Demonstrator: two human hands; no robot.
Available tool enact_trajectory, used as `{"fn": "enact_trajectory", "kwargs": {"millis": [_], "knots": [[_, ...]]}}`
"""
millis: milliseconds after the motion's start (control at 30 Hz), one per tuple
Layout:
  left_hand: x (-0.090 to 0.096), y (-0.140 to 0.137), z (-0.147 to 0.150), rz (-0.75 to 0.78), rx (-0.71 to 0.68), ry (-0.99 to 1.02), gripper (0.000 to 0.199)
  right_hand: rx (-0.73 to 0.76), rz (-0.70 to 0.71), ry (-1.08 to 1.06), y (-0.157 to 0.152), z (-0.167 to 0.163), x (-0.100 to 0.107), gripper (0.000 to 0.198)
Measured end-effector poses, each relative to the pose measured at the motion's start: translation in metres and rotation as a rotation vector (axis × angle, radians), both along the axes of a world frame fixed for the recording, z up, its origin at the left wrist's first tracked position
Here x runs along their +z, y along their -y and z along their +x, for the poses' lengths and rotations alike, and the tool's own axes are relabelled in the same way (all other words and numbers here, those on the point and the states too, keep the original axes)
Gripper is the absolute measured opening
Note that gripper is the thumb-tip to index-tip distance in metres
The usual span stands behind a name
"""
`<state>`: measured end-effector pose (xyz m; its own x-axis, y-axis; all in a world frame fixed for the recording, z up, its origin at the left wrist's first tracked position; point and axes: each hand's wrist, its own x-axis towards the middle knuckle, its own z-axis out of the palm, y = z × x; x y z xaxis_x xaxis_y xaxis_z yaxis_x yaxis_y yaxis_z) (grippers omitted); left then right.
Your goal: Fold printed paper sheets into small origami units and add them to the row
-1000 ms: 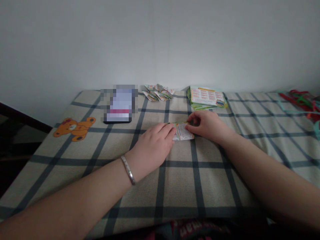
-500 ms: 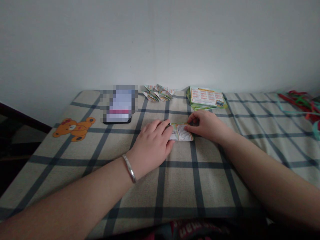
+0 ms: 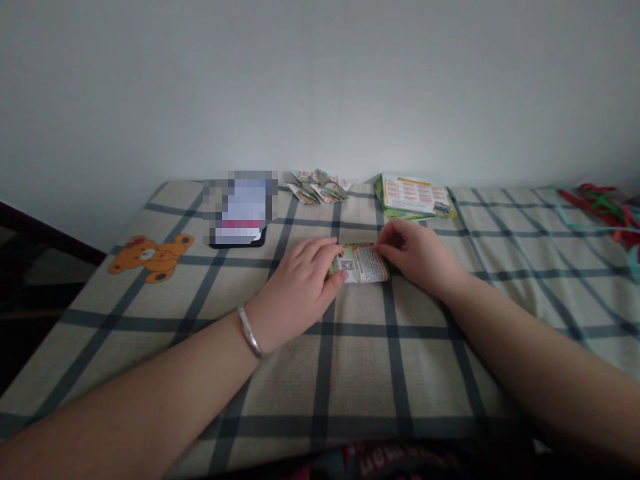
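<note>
Well in from the tabletop's (image 3: pixel 360 373) far edge, the right hand (image 3: pixel 379 243) pinches a printed paper's (image 3: pixel 370 265) far right corner. The left hand (image 3: pixel 339 261) covers its left end, probably steadying it; whether it grips, I can't tell.

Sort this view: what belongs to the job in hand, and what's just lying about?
In the job:
printed paper, touched by left hand and right hand
probably, by similar print: small printed pieces; printed stack

Lying about, it seems:
phone
orange bear figure
red and green strands

Card (image 3: pixel 369 264) right of phone (image 3: pixel 241 208)
</note>
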<state>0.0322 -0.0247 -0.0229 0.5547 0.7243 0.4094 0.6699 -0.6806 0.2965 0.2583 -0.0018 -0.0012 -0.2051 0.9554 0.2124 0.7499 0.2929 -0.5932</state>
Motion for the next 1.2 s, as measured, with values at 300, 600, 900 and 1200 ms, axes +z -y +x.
{"fn": "enact_trajectory", "kwargs": {"millis": [300,600,900,1200], "knots": [[-0.005,-0.021,-0.008,-0.441,0.105,0.667,0.028,0.129,0.033,-0.424,-0.002,0.0,-0.011,0.016],[-0.001,-0.02,-0.008,-0.497,0.072,0.766,0.024,0.13,0.013,-0.47,0.004,-0.008,-0.012,0.013],[-0.003,-0.019,-0.009,-0.413,0.099,0.682,0.024,0.168,0.066,-0.226,0.012,-0.011,-0.007,0.036],[0.002,-0.016,-0.005,-0.43,0.054,0.708,0.024,0.128,-0.027,-0.388,0.01,-0.019,-0.017,0.032]]}}
